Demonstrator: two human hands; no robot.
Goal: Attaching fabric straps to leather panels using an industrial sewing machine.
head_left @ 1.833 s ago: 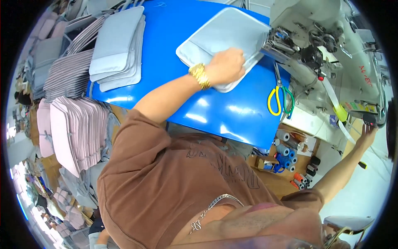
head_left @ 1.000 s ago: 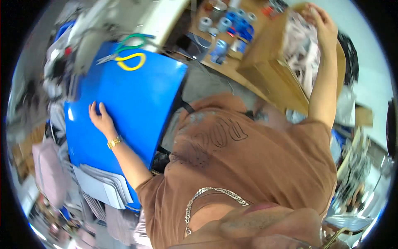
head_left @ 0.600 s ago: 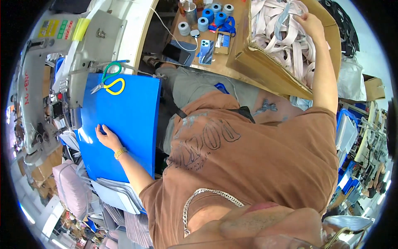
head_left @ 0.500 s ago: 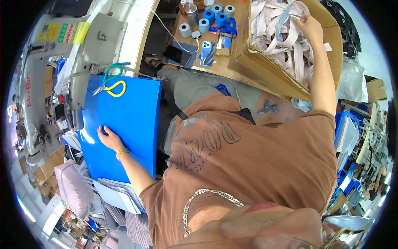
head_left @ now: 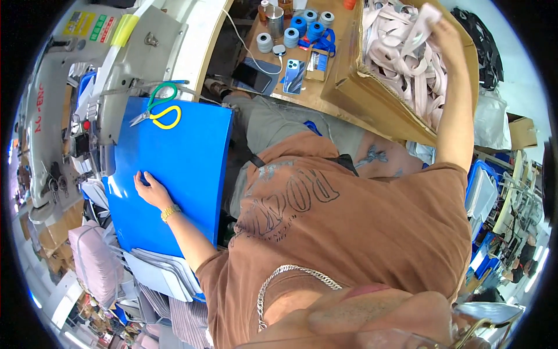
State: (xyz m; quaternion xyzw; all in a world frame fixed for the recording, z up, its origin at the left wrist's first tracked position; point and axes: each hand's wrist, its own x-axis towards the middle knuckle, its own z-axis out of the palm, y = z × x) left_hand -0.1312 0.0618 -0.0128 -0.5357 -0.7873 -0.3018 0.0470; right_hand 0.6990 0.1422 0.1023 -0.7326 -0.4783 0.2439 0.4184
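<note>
Pale pink strip at the carton, right hand; left hand on the blue table

Item 1. Pale pink strip (head_left: 419, 35), over the heap of strips (head_left: 410, 70) in the open cardboard box (head_left: 372, 104). Its upper end is at the fingers of the right hand (head_left: 449, 41), which look narrowed on it; blur hides the exact pinch.

Item 2. Left hand (head_left: 153, 192), on the blue table (head_left: 186, 157). Fingers loosely spread and slightly bent, holding nothing.

Item 3. Scissors (head_left: 150, 114), one green handle, one yellow, near the far corner of the blue table, beside the grey sewing machine (head_left: 133, 64); well apart from the left hand.

Item 4. Grey panels (head_left: 160, 270), stacked at the table's end, near the left forearm.

Item 5. Thread spools (head_left: 299, 24) and blue phone (head_left: 294, 77), on the wooden table beside the box.

Hazards, as judged. Strips lie looped over one another, so a pull could drag up neighbours or tighten a knot. A shallow pinch could let the strip slip back. A trailing length might catch on the box's rim. A leftward sweep of the left forearm could disturb the stacked panels.
</note>
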